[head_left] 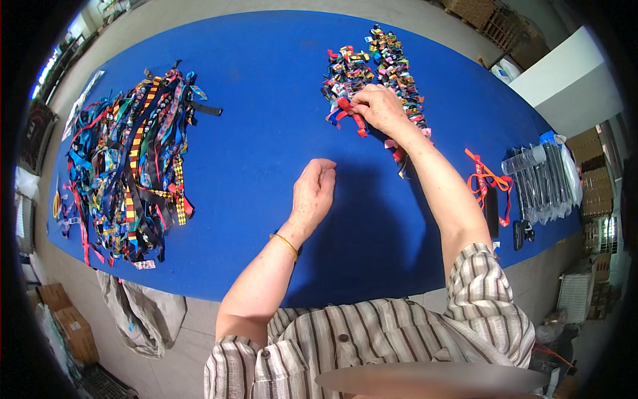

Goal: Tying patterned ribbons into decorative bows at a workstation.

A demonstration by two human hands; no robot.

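Observation:
My right hand (382, 108) is closed on a bundled red lanyard (359, 122) with dark blue parts, pinched between thumb and fingers. It sits at the near end of two rows of small, colourful rolled lanyards (392, 60), and my wrist and forearm hide part of one row. Over the middle of the table is my left hand (312, 193), its fingers curled in and close together, with nothing seen in them. A wide pile of loose, many-coloured lanyards (133, 159) lies to its left.
The blue tabletop (252, 86) spans most of the view. At right lie orange and red straps (488, 179), clear plastic-wrapped packs (541, 179) and a small black object (518, 235). A white sack (143, 312) rests below the near left edge; cardboard boxes (70, 329) stand beyond it.

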